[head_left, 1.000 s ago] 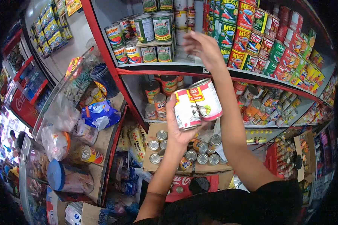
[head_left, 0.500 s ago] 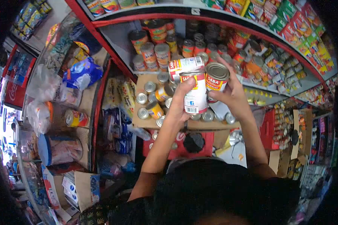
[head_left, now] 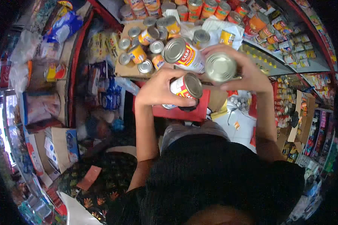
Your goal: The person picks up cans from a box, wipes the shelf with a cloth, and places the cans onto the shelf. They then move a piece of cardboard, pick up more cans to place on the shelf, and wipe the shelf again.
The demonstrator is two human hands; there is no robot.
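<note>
Left hand: curled firmly round a Saba can, thumb along the near side, can tipped with its end up. A metal rim showed underneath; couldn't tell if that was a second can.
Right hand: spread about one can wide, fingers over the top, thumb below, holding a blurred can with its bare end facing up. Label not readable.
Middle can: Saba mackerel, tilted, between the two hands and close to the right fingers. Couldn't tell what bore its weight.
Change: half a second earlier the three cans were bunched together. By this point the left and right ones had come apart, with the middle one beyond the left can.
Upshot: both hands loaded, neither free. Middle can looked the least secure, my read.
Cardboard top: just past the hands, crowded with small cans, some upright, some tipped over. White sheet beside them, yellow can on it.
Shelf behind: orange-labelled cans in a row.
Red case: lower down, beneath the left hand.
Far right: cardboard box beside more stock.
</note>
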